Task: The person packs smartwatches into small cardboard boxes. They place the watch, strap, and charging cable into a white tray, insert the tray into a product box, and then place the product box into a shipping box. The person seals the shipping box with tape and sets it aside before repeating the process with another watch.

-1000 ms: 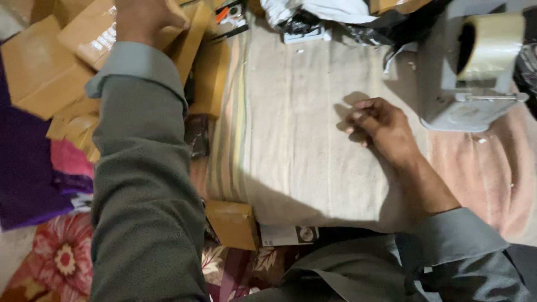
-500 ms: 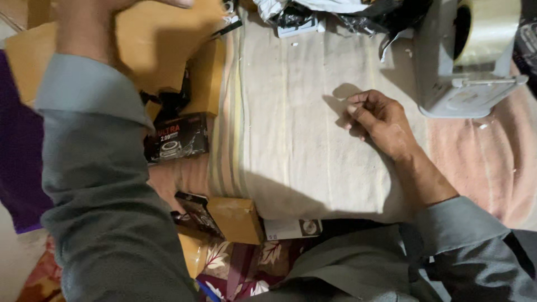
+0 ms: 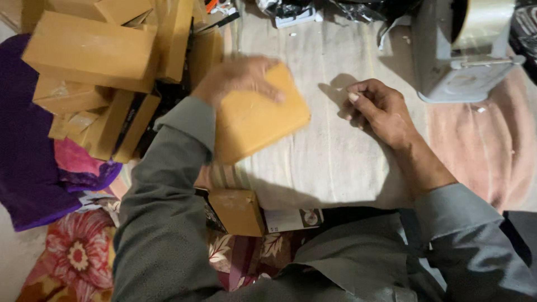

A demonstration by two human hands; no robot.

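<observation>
Tan flat box (image 3: 258, 120) under left hand (image 3: 235, 78)

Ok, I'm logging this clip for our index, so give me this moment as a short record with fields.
setting: a pale cloth spread as a work surface
left hand: left hand gripping a flat tan box over the cloth
right hand: right hand resting on the cloth, fingers curled, holding nothing visible
left side: pile of tan boxes on purple fabric
top right: grey tape dispenser
near edge: small tan box
</observation>
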